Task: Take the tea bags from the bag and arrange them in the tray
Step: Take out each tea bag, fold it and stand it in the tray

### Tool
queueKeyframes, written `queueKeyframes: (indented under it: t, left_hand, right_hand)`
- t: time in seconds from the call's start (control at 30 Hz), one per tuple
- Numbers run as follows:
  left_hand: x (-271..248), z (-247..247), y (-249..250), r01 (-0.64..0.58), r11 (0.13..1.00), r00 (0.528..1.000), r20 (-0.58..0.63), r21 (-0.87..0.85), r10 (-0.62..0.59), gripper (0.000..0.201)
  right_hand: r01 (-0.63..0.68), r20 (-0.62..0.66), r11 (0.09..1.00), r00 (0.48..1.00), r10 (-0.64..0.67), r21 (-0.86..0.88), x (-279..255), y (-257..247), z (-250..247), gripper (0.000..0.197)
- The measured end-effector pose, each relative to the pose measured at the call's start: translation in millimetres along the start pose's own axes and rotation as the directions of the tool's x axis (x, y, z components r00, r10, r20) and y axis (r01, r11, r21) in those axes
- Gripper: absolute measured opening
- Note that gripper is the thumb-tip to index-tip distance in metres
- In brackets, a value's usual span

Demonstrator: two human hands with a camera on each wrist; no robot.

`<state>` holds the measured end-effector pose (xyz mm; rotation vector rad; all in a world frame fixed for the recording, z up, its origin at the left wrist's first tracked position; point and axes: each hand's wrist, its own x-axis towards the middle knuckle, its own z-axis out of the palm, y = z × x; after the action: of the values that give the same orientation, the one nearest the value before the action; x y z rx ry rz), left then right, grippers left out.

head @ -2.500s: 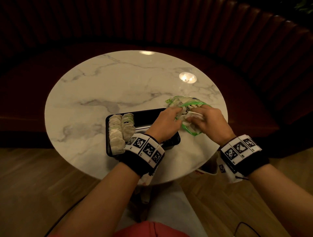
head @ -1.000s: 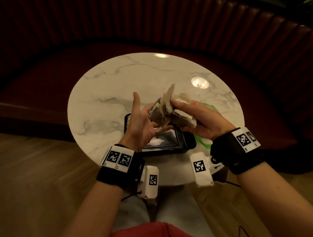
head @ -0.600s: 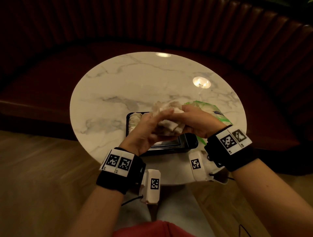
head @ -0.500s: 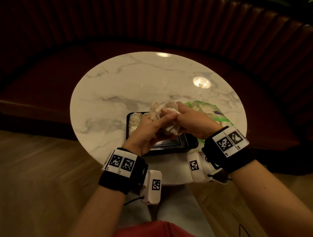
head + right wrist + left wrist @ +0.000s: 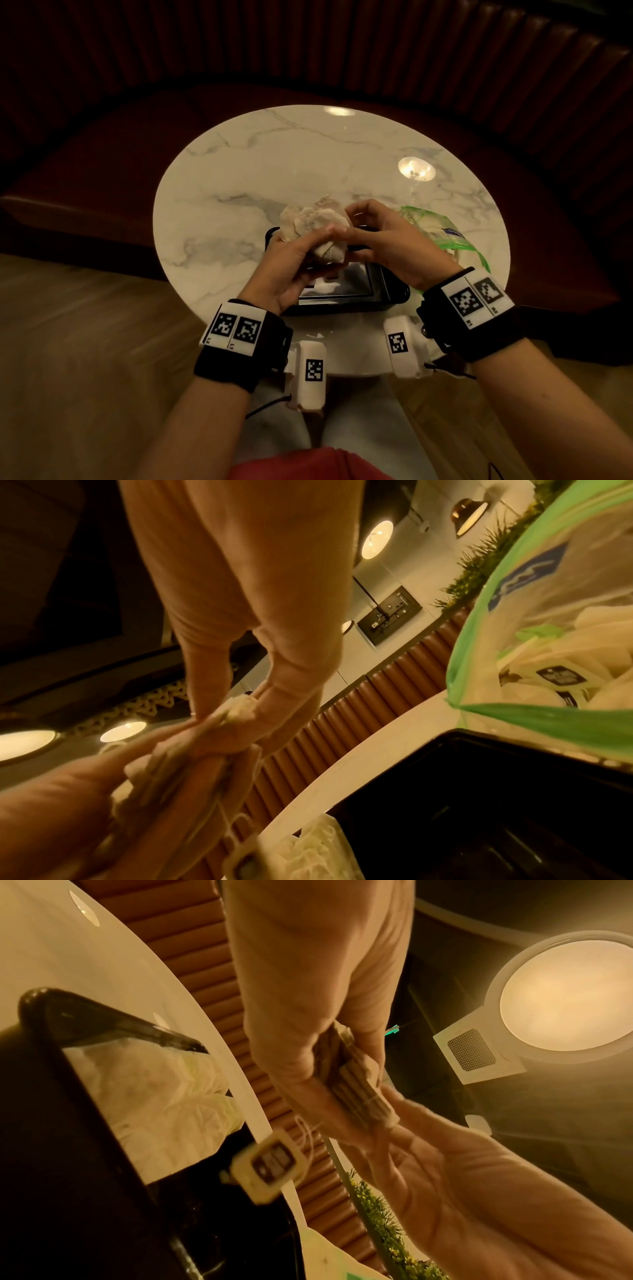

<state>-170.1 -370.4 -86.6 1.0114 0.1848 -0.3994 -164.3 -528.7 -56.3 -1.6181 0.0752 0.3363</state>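
Observation:
Above the black tray [image 5: 383, 291] both hands hold a pale bundle of tea bags [image 5: 313, 219]. My left hand [image 5: 305, 255] grips the bundle from below, fingers curled round it. My right hand [image 5: 363, 234] pinches its right edge. The left wrist view shows the tea bags as a tight stack [image 5: 356, 1093] between my left fingers [image 5: 308, 1031], with a paper tag [image 5: 270, 1167] dangling on its string. More tea bags [image 5: 161, 1093] lie in rows at the tray's left end. The clear, green-edged plastic bag [image 5: 442, 229] lies right of the tray, with tea bags inside [image 5: 555, 669].
The tray sits near the front edge of a round marble table [image 5: 274, 161]. A dark red padded bench [image 5: 102, 171] curves round the table's far side. Wooden floor [image 5: 85, 359] lies below on the left.
The right hand drew a bundle of tea bags out of the plastic bag and lifted it over the tray. The left hand, open a second ago, has closed round the bundle.

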Motion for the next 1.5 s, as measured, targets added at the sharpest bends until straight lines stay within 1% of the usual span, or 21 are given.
queueKeyframes:
  t: [0.07, 0.17, 0.23, 0.33, 0.43, 0.57, 0.63, 0.7, 0.77, 0.87, 0.93, 1.03, 1.17, 1.23, 1.3, 1.37, 1.5]
  left_hand:
    - [-2.0, -2.0, 1.5, 0.003, 1.0, 1.0, 0.004, -0.007, -0.003, 0.022]
    - [-4.4, -4.3, 3.6, 0.0, 1.0, 1.0, 0.01, 0.001, 0.0, 0.038]
    - [-5.2, -5.7, 5.8, -0.015, 1.0, 1.0, 0.02, 0.024, 0.015, 0.043]
    - [-5.8, -9.5, 10.4, -0.041, 0.998, 0.999, 0.036, 0.05, 0.039, 0.041]
    - [-7.4, -14.9, 13.8, -0.068, 0.99, 0.996, 0.059, 0.122, 0.061, 0.039]
    - [-11.0, -16.4, 14.9, -0.071, 0.977, 0.995, 0.084, 0.201, 0.055, 0.04]
    - [-12.7, -17.1, 16.8, -0.062, 0.978, 0.995, 0.09, 0.202, 0.045, 0.037]
    - [-13.6, -19.2, 19.6, -0.05, 0.985, 0.996, 0.086, 0.167, 0.036, 0.03]
    - [-15.3, -20.2, 22.6, -0.041, 0.993, 0.997, 0.074, 0.112, 0.033, 0.022]
    - [-17.7, -20.1, 25.7, -0.049, 0.997, 0.997, 0.062, 0.051, 0.046, 0.021]
    - [-19.2, -19.6, 27.5, -0.058, 0.998, 0.997, 0.056, 0.038, 0.056, 0.015]
    - [-20.6, -18.7, 28.8, -0.068, 0.998, 0.996, 0.063, 0.007, 0.068, 0.011]
    - [-23.0, -17.8, 28.7, -0.058, 0.998, 0.993, 0.101, 0.006, 0.057, 0.009]
    - [-23.7, -17.9, 29.1, -0.047, 0.999, 0.992, 0.115, -0.011, 0.048, 0.011]
    - [-23.4, -18.0, 29.2, -0.038, 0.999, 0.992, 0.121, -0.029, 0.041, 0.017]
    - [-23.1, -18.4, 29.1, -0.025, 0.998, 0.993, 0.118, -0.057, 0.032, 0.019]
    - [-24.4, -17.8, 29.2, -0.007, 0.996, 0.987, 0.156, -0.093, 0.022, 0.016]
  right_hand:
    - [0.043, -0.022, 0.996, 0.999, -0.045, -0.075, 0.2, -0.5, 0.3, 0.03]
    - [0.096, 0.0, 0.977, 0.995, -0.098, -0.19, -0.9, -5.7, 3.3, 0.029]
    - [0.104, 0.022, 0.969, 0.995, -0.101, -0.225, -1.4, -9.5, 4.2, 0.031]
    - [0.106, 0.049, 0.956, 0.994, -0.096, -0.274, -1.6, -14.2, 5.1, 0.031]
    - [0.093, 0.026, 0.965, 0.996, -0.089, -0.245, -0.4, -20.0, 7.0, 0.02]
    - [0.197, -0.001, 0.918, 0.978, -0.21, -0.343, 3.6, -24.1, 7.6, 0.013]
    - [0.224, -0.014, 0.931, 0.971, -0.238, -0.289, 5.9, -24.3, 7.7, 0.011]
    - [0.227, -0.05, 0.964, 0.971, -0.236, -0.141, 7.2, -24.9, 7.4, 0.01]
    - [0.217, -0.076, 0.976, 0.973, -0.217, -0.007, 7.4, -25.3, 6.3, 0.01]
    - [0.191, -0.093, 0.976, 0.979, -0.181, 0.108, 7.1, -23.0, 6.3, 0.007]
    - [0.178, -0.089, 0.971, 0.982, -0.166, 0.157, 6.4, -21.8, 6.3, 0.009]
    - [0.171, -0.062, 0.97, 0.985, -0.162, 0.174, 5.8, -20.3, 5.6, 0.013]
    - [0.177, -0.046, 0.965, 0.984, -0.171, 0.192, 6.3, -19.3, 5.9, 0.014]
    - [0.207, -0.032, 0.959, 0.978, -0.205, 0.193, 5.9, -20.1, 5.5, 0.015]
    - [0.247, -0.016, 0.956, 0.969, -0.248, 0.157, 4.8, -21.9, 5.1, 0.016]
    - [0.277, 0.001, 0.952, 0.96, -0.279, 0.128, 3.5, -24.3, 4.8, 0.018]
    - [0.256, 0.025, 0.948, 0.964, -0.265, 0.19, 3.9, -29.9, 5.3, 0.028]
